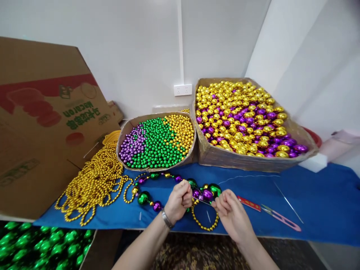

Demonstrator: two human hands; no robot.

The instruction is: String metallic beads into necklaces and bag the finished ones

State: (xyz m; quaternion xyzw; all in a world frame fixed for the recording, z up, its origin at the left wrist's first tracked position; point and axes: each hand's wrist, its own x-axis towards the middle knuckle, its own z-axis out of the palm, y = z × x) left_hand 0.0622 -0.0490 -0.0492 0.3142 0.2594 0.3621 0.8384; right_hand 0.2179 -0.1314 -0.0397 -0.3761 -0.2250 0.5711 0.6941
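My left hand [177,198], with a metal band at its wrist, is closed in a pinch. My right hand [233,214] is pinched shut a short way to the right. A thin clear string [203,201] runs taut between the two. Just behind my fingers lies a cluster of green and purple beads [207,194], part of a bead necklace [144,198] that curves off to the left on the blue cloth. Below the string sits a loop of small gold beads [206,228]. My fingers partly cover the necklace.
Pink-handled thread snips [284,220], a red strip [249,203] and a long needle [288,201] lie right. Behind stand a box of small beads [157,144] and a larger box of gold and purple beads [242,120]. Gold bead strands [95,180] are heaped left, beside a tall carton [42,157].
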